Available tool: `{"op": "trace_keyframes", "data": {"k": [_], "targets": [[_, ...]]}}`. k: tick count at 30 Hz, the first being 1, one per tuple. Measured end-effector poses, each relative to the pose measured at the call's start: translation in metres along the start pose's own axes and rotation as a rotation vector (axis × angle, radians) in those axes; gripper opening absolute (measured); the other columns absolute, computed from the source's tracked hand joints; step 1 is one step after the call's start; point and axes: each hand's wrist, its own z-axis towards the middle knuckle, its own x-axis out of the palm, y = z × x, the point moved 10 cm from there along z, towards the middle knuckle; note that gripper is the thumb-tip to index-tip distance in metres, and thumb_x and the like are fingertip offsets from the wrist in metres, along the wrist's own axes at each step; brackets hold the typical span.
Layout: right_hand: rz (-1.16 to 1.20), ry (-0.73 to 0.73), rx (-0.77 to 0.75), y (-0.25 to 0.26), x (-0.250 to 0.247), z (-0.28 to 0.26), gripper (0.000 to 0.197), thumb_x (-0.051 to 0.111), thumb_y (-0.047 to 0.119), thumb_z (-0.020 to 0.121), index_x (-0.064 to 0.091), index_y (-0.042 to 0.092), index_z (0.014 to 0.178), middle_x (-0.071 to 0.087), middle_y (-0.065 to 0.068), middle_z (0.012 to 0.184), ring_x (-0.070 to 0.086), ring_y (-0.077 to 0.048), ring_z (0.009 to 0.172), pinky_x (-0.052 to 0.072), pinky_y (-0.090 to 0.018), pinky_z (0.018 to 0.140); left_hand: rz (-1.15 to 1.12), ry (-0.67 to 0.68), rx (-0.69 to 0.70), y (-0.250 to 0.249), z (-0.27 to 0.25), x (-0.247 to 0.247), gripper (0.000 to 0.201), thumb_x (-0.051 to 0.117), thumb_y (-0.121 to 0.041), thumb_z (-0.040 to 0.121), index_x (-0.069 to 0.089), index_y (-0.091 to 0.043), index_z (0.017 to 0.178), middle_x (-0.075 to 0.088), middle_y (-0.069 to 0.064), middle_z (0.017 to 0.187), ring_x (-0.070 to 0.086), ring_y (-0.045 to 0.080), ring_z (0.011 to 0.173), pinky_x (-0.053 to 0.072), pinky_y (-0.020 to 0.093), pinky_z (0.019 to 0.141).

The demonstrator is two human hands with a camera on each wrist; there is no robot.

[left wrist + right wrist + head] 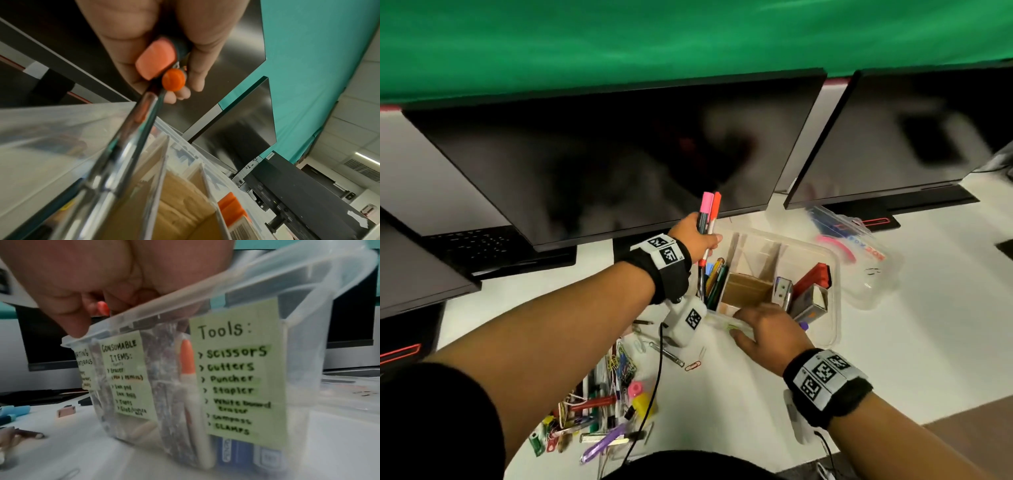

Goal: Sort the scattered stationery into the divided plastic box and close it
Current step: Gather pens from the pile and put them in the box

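- Step in hand, as we judge it: loading writing items. Our left hand [697, 236], centre of the head view, grips a bundle of markers [707, 219] upright, pink and orange-red caps up, lower ends dipping toward the left compartment of the plastic box [834, 308].
- Our right hand [767, 330], lower centre-right, rests on the box's near rim, fingers curled over the edge; looks like steadying. The right wrist view shows the fingers at the rim too.
- Next move, our guess: lower the bundle straight into the left slot beside the pens [717, 282] standing there, then let go; keep the tips clear of the cardboard divider [748, 291].
- Box: clear, thin, flexible-looking plastic, rounded corners; brown corrugated dividers; green paper labels [238, 369] on the near wall, one reading "Tools:".
- The right compartment holds a red block-shaped item [813, 279] and a metal tool [782, 291]; which tool, we cannot tell.
- Lid [859, 253], clear, lies on the white counter [928, 325], upper right of the box. Not yet closed.
- Pile of loose stationery [602, 404], lower left: clips, pens, small plastic bits. Plenty left.
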Motion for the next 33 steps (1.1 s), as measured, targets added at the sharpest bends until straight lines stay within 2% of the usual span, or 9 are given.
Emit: {"op": "trace_keyframes", "data": {"k": [4, 9, 11, 14, 16, 21, 26, 30, 33], "targets": [[-0.051, -0.036, -0.037, 0.000, 0.002, 0.002, 0.044, 0.026, 0.043, 0.087, 0.061, 0.021, 0.101, 0.068, -0.004, 0.088, 0.058, -0.025, 0.088, 0.045, -0.033, 0.082, 0.046, 0.006, -0.042, -0.002, 0.013, 0.019, 0.035, 0.062, -0.009, 0.086, 0.051, -0.009, 0.120, 0.066, 0.014, 0.094, 0.068, 0.032, 0.090, 0.056, 0.046, 0.086], [-0.106, -0.068, -0.080, 0.001, 0.005, 0.002, 0.042, 0.030, 0.042, 0.082, 0.063, 0.018, 0.092, 0.069, -0.003, 0.078, 0.060, -0.027, 0.076, 0.049, -0.034, 0.080, 0.552, 0.160, -0.144, 0.021, 0.011, 0.050, 0.019, 0.061, -0.022, 0.086, 0.051, -0.013, 0.099, 0.061, 0.007, 0.079, 0.057, 0.023, 0.065, 0.046, 0.027, 0.058], [-0.133, -0.059, -0.080, 0.001, 0.006, 0.001, 0.036, 0.038, 0.040, 0.081, 0.063, 0.018, 0.094, 0.069, -0.003, 0.077, 0.061, -0.026, 0.075, 0.048, -0.034, 0.081, 0.620, 0.184, -0.188, 0.030, 0.010, 0.055, 0.021, 0.056, -0.027, 0.091, 0.053, -0.011, 0.106, 0.066, 0.011, 0.091, 0.059, 0.022, 0.065, 0.045, 0.027, 0.057], [-0.135, -0.057, -0.083, 0.001, 0.006, 0.001, 0.030, 0.048, 0.037, 0.079, 0.064, 0.017, 0.095, 0.068, -0.003, 0.075, 0.061, -0.026, 0.074, 0.049, -0.034, 0.082, 0.610, 0.153, -0.212, 0.043, 0.010, 0.053, 0.059, 0.051, -0.035, 0.094, 0.029, -0.009, 0.143, 0.048, 0.012, 0.140, 0.055, 0.029, 0.118, 0.044, 0.033, 0.096], [-0.135, -0.040, -0.089, 0.002, 0.007, 0.002, 0.032, 0.047, 0.037, 0.079, 0.062, 0.017, 0.099, 0.069, -0.004, 0.080, 0.061, -0.027, 0.079, 0.047, -0.034, 0.086, 0.523, 0.145, -0.208, 0.049, 0.008, 0.052, 0.061, 0.047, -0.036, 0.095, 0.024, -0.012, 0.147, 0.040, 0.013, 0.147, 0.044, 0.031, 0.131, 0.037, 0.033, 0.107], [-0.076, -0.024, -0.086, 0.004, 0.005, 0.004, 0.039, 0.039, 0.044, 0.080, 0.062, 0.020, 0.101, 0.069, -0.003, 0.088, 0.061, -0.025, 0.087, 0.044, -0.031, 0.088, 0.326, 0.234, -0.160, 0.049, 0.001, 0.042, 0.041, 0.046, -0.028, 0.096, 0.046, -0.013, 0.134, 0.056, 0.013, 0.127, 0.057, 0.032, 0.114, 0.048, 0.036, 0.087], [0.164, -0.148, -0.011, 0.009, -0.010, 0.013, 0.035, 0.049, 0.043, 0.078, 0.066, 0.017, 0.094, 0.069, -0.003, 0.087, 0.062, -0.023, 0.083, 0.049, -0.029, 0.073, 0.056, 0.085, -0.082, 0.047, -0.012, -0.028, 0.028, 0.051, -0.011, 0.094, 0.056, -0.006, 0.121, 0.060, 0.006, 0.100, 0.058, 0.008, 0.072, 0.045, 0.019, 0.065], [0.260, -0.348, -0.106, 0.048, -0.026, 0.024, 0.033, 0.044, 0.037, 0.077, 0.066, 0.013, 0.080, 0.068, -0.002, 0.076, 0.062, -0.020, 0.070, 0.046, -0.022, 0.064, 0.104, -0.040, -0.139, 0.089, -0.028, -0.103, 0.019, 0.053, -0.013, 0.093, 0.060, -0.015, 0.110, 0.062, 0.005, 0.097, 0.057, 0.005, 0.070, 0.046, 0.020, 0.064], [0.261, -0.354, -0.235, 0.094, -0.021, 0.032, 0.017, 0.051, 0.021, 0.079, 0.065, 0.012, 0.075, 0.066, -0.002, 0.073, 0.061, -0.020, 0.067, 0.052, -0.028, 0.062, 0.146, -0.079, -0.271, 0.140, -0.046, -0.147, 0.013, 0.054, -0.013, 0.092, 0.059, -0.015, 0.104, 0.061, 0.007, 0.097, 0.059, 0.013, 0.072, 0.043, 0.022, 0.060]]}}
